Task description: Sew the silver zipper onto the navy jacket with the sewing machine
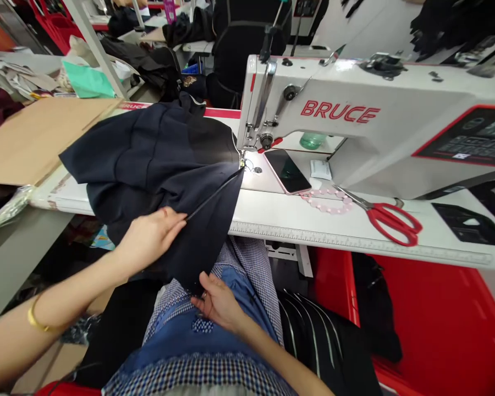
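Note:
A dark navy garment [148,148] lies over the sewing table and hangs down at its front edge toward my lap. Its zipper [214,193] runs slantwise from the needle area of the white sewing machine [396,110] down to my left hand [154,234]. That hand pinches the garment at the zipper's lower end, thumb and fingers together. Lower down, my right hand [218,300] grips the hanging lower edge of the same garment between thumb and fingers. The garment's upper part sits at the machine's presser foot [242,159].
Right of the needle lie a phone [287,171], a pink bead bracelet [328,201] and red-handled scissors [388,217]. A ruler strip [355,242] follows the table's front edge. Dark pieces with pale strips [313,330] lie beside my lap, near a red bin [445,313].

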A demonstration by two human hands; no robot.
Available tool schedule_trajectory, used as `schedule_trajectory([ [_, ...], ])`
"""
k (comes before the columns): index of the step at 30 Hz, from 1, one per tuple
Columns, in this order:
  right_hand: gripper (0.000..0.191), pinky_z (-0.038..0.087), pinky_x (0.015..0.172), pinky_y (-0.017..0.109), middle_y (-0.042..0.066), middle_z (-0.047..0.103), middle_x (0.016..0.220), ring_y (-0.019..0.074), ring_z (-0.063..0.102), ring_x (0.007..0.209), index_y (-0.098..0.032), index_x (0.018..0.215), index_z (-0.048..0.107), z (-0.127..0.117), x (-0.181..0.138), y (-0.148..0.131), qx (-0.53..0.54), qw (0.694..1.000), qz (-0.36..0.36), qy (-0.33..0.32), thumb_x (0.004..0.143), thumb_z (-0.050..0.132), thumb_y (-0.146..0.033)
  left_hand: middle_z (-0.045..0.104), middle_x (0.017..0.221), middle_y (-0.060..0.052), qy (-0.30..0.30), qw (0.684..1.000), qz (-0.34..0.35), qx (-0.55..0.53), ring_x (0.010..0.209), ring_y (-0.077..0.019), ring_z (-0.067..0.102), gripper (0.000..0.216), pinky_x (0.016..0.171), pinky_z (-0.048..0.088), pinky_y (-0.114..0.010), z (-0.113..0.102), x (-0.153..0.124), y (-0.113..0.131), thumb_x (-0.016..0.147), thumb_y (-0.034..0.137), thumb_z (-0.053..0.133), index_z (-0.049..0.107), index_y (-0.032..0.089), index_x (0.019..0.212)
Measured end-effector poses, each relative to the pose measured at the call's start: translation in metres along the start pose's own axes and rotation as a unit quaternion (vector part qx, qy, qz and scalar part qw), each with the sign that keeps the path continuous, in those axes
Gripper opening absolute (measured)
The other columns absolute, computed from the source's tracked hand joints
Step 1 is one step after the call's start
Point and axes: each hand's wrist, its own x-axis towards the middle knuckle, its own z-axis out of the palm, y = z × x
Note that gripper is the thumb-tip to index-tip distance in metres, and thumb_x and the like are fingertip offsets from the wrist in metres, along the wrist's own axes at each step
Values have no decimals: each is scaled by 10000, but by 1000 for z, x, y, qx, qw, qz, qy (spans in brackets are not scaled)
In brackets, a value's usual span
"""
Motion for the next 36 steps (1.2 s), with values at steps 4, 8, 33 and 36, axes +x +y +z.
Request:
schedule_trajectory([
  [4, 316, 418, 638, 235, -12, 593, 698, 115, 513, 662, -165, 761, 624, 12, -18, -15, -145, 971, -184, 51, 684, 655, -470, 645, 706, -24, 29, 992, 48, -117, 617, -111, 611, 356, 600, 492, -197, 1, -35, 35, 921, 302, 325, 627, 133, 1006],
  [8, 367, 326, 528, 219, -46, 416, 509, 83, 376, 522, -162, 586, 562, 21, -42, -32, -395, 876, -268, 73, 810, 517, -449, 640, 704, -8, 68, 978, 7, -198, 594, -98, 599, 255, 559, 492, -177, 1, -55, 52, 891, 265, 424, 622, 158, 1013],
  [33, 365, 212, 450, 200, -64, 306, 482, 54, 301, 455, -179, 519, 300, 39, -58, -57, -469, 827, -310, 15, 853, 431, -249, 647, 829, -16, 74, 981, 41, -175, 708, -105, 619, 252, 642, 529, -205, -14, -73, 70, 869, 155, 465, 527, 212, 1106],
  [36, 289, 206, 440, 196, -68, 283, 486, 55, 283, 445, -187, 539, 280, 38, -60, -60, -469, 830, -300, -15, 803, 376, -119, 640, 826, -26, 86, 981, 67, -162, 702, -106, 605, 297, 647, 527, -218, -12, -75, 70, 843, 116, 499, 517, 177, 1133],
])
